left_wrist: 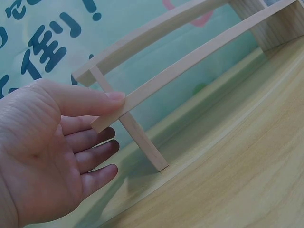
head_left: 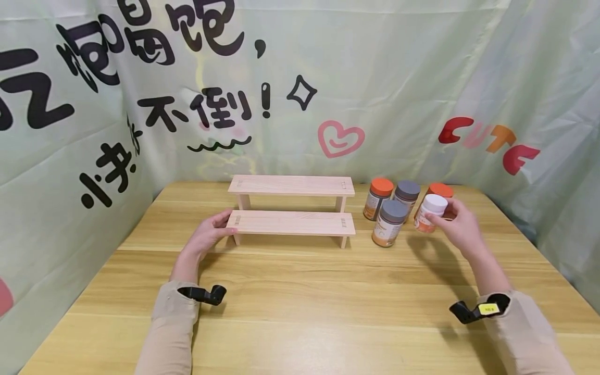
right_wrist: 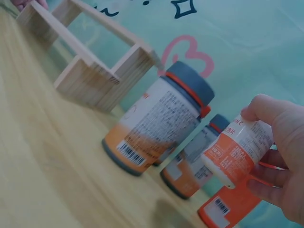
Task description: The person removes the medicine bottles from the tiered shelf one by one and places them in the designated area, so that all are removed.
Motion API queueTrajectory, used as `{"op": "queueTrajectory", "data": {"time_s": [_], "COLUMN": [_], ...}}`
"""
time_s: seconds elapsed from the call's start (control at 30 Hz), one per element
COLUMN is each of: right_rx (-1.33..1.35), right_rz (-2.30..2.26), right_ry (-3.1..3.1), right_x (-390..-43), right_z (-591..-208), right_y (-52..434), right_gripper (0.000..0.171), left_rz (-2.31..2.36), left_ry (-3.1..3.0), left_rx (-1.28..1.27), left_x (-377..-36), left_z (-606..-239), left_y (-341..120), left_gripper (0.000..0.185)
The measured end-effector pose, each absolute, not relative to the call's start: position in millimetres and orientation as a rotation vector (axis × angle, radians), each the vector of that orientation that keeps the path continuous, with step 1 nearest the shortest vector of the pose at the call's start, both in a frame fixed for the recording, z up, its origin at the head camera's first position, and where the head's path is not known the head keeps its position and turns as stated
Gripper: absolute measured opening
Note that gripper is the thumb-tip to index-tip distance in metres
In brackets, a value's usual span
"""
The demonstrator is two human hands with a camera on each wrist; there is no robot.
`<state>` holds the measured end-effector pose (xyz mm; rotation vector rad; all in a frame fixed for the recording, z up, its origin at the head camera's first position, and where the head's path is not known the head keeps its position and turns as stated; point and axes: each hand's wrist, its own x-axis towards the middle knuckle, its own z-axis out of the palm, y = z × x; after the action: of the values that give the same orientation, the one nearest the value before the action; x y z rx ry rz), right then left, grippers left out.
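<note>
My left hand (head_left: 208,234) pinches the left end of the lower board of a two-step wooden shelf (head_left: 290,223). In the left wrist view its thumb lies on the board's top, with the other fingers below. The shelf stands upright on the table. On the right, my right hand (head_left: 461,229) grips a small white-capped pill bottle (head_left: 430,211) with an orange and white label, labelled in part with a C in the right wrist view. That bottle (right_wrist: 237,147) appears raised off the table, in front of an orange-lidded bottle (head_left: 440,189).
Between shelf and right hand stand a front grey-lidded bottle (head_left: 388,229), a rear grey-lidded bottle (head_left: 407,191) and another orange-lidded bottle (head_left: 377,198). A printed cloth (head_left: 398,78) hangs behind and beside the wooden table (head_left: 300,297).
</note>
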<state>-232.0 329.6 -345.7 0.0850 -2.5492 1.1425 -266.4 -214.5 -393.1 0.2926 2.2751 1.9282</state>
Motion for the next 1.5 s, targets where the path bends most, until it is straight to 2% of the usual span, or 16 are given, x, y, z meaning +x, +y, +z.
{"op": "queueTrajectory", "data": {"time_s": [0.57,1.5], "right_rx": [0.096,0.155], "right_rz": [1.117,1.125], "right_ry": [-2.661,-2.766], "right_x": [-235.4,-235.3], "right_z": [-375.1,-379.1], "right_y": [327.5,327.9], "right_gripper": [0.051,0.058], "left_rz": [1.932,1.91], "left_ry": [2.275,2.291], "left_rx": [0.28,0.299], "left_x": [-264.1,-266.6], "left_z": [-390.0,-392.6], "left_y": [-210.6,-211.7], "left_gripper": [0.071,0.072]}}
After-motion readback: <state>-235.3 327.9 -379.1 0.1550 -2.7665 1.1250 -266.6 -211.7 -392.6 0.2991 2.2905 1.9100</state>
